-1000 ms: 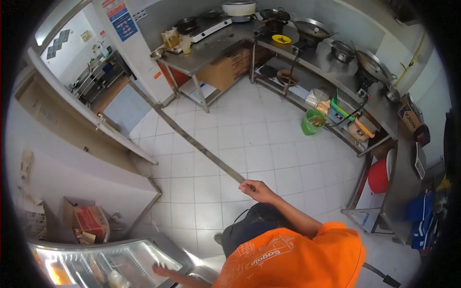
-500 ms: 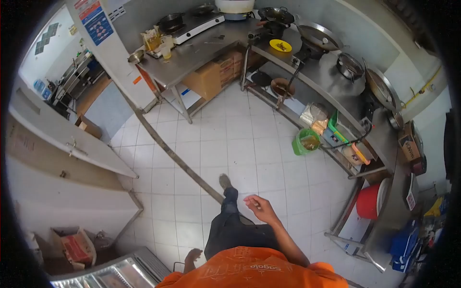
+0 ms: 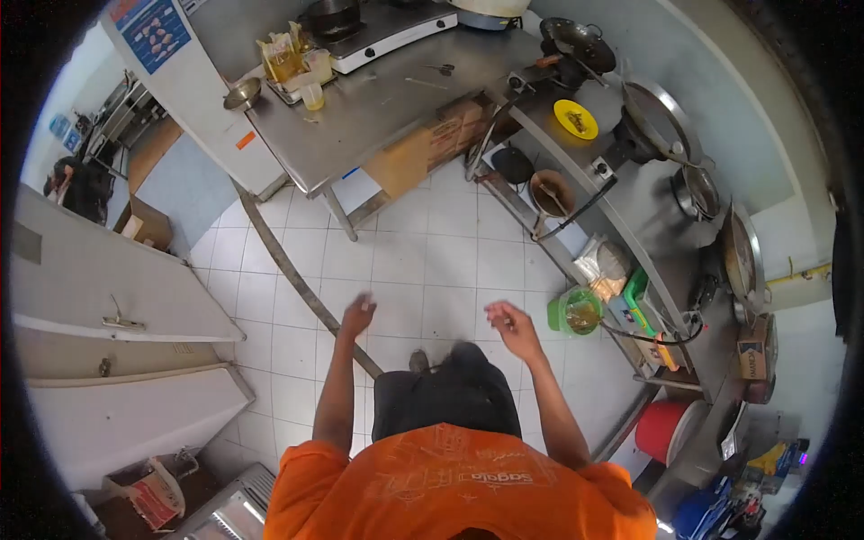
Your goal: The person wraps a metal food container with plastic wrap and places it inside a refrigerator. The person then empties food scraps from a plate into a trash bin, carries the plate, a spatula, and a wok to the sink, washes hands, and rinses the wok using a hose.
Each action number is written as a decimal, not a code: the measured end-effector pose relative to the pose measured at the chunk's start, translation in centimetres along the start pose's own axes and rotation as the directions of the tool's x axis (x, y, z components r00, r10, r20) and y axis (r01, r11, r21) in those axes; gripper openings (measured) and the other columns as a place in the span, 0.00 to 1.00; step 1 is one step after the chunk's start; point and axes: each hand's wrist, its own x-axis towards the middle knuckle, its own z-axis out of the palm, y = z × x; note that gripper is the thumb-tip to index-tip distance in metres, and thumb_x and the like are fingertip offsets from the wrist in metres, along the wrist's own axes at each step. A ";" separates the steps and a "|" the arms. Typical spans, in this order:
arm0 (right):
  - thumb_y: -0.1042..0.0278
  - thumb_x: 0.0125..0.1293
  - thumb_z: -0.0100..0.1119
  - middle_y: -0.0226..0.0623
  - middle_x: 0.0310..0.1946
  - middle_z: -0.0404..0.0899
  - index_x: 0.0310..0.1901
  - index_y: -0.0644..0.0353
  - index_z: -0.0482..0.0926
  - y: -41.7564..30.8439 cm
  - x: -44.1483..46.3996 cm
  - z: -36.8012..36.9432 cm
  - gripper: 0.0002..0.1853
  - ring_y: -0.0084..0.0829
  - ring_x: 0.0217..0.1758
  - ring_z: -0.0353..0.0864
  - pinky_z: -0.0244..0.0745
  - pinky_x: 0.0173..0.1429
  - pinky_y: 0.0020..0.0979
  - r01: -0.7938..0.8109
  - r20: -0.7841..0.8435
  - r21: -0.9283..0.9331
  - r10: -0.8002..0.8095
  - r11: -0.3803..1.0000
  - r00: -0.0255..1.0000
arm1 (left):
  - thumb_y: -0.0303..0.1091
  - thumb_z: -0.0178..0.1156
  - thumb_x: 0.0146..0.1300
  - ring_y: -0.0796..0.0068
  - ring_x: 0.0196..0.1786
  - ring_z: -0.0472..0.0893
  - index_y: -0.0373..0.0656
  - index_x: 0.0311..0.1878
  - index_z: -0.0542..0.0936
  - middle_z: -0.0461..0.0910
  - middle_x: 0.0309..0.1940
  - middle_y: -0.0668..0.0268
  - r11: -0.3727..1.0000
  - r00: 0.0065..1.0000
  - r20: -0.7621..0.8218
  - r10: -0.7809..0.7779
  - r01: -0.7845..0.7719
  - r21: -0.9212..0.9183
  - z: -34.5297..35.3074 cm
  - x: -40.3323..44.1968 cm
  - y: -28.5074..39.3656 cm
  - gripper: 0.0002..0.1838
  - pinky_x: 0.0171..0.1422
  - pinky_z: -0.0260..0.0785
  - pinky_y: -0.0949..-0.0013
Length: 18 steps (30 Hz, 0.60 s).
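The left hand (image 3: 358, 315) and right hand (image 3: 511, 328) hang apart — both loosely spread — with a green bin (image 3: 562, 315) near the right one's outer side and a steel table (image 3: 360, 135) (scissors (image 3: 438, 68) on top) ahead.

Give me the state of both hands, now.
Left hand: loosely open, nothing visible in its grip.
Right hand: loosely open and partly curled, nothing visible in its grip.

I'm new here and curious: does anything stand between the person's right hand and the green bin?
Nothing visible does. Only white tiled floor shows between the right hand and the green bin, though their difference in height is hard to judge.
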 end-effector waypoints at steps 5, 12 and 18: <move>0.61 0.70 0.57 0.32 0.36 0.84 0.45 0.59 0.79 -1.4 12.4 -1.0 0.11 0.22 0.35 0.79 0.74 0.40 0.25 0.027 0.089 -0.015 -0.026 1.000 0.996 | 0.39 0.58 0.67 0.72 0.39 0.82 0.45 0.56 0.75 0.83 0.40 0.61 0.925 0.999 0.024 0.033 -0.022 -0.379 -6.2 10.2 11.0 0.17 0.43 0.73 0.67; 0.60 0.69 0.58 0.37 0.37 0.84 0.44 0.60 0.79 2.0 36.8 -4.7 0.12 0.29 0.37 0.83 0.78 0.42 0.31 0.103 0.098 -0.092 -0.094 0.990 0.991 | 0.49 0.53 0.63 0.42 0.48 0.79 0.36 0.52 0.76 0.80 0.39 0.41 0.777 0.787 0.119 -0.605 0.552 0.303 4.3 0.6 -9.6 0.25 0.51 0.72 0.49; 0.58 0.69 0.57 0.35 0.30 0.82 0.44 0.58 0.80 -0.7 60.1 -6.5 0.12 0.30 0.35 0.82 0.75 0.42 0.31 0.223 -0.021 -0.237 -0.235 0.945 0.972 | 0.46 0.60 0.62 0.69 0.35 0.83 0.42 0.47 0.81 0.84 0.35 0.58 0.547 0.490 0.388 -0.780 0.836 0.043 6.8 -8.9 -4.3 0.18 0.40 0.76 0.65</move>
